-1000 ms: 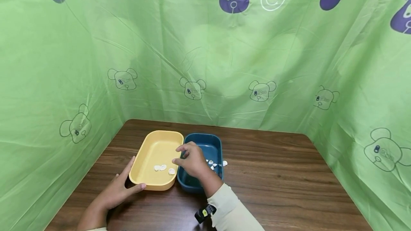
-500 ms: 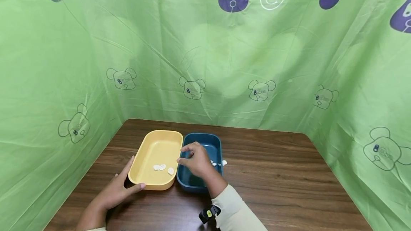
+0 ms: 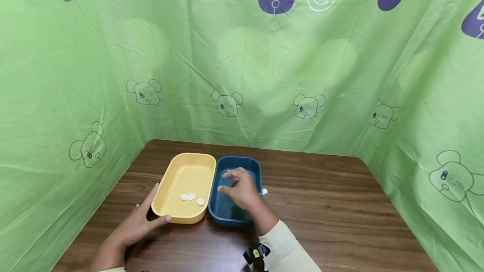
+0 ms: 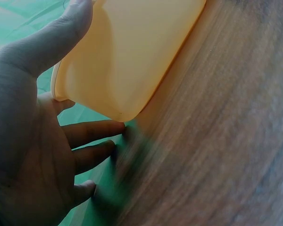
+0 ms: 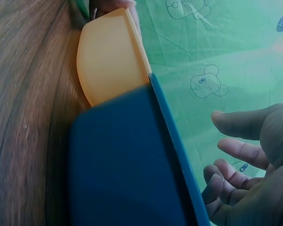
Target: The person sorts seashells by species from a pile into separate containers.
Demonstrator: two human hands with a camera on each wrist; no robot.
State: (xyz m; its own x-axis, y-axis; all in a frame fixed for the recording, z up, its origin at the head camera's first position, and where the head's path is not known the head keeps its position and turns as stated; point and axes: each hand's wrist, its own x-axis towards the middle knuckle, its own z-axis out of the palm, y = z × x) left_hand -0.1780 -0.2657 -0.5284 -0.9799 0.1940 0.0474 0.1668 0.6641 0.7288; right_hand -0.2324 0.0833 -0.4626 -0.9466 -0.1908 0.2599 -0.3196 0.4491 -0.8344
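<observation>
A yellow bin (image 3: 190, 167) stands left of a dark blue bin (image 3: 230, 217), their long sides together. The left hand (image 3: 138, 221) holds the yellow bin's near left corner, thumb at the near rim and fingers along the left side. In the left wrist view the thumb (image 4: 61, 37) lies along the bin's wall. Three small white shell-like pieces (image 3: 191, 196) lie in the yellow bin. Over the blue bin hovers the right hand (image 3: 242, 190), thumb and forefinger apart with nothing between them. It hides part of that bin's inside.
One more white piece (image 3: 264, 191) shows just beyond the blue bin's right rim. The bins stand on a brown wood-grain table (image 3: 321, 205). A green printed curtain (image 3: 264, 62) rises behind the table and at both sides.
The right hand has drawn back rightward from the yellow bin's edge to over the blue bin, now covering the white pieces seen there earlier. The left hand stays put.
</observation>
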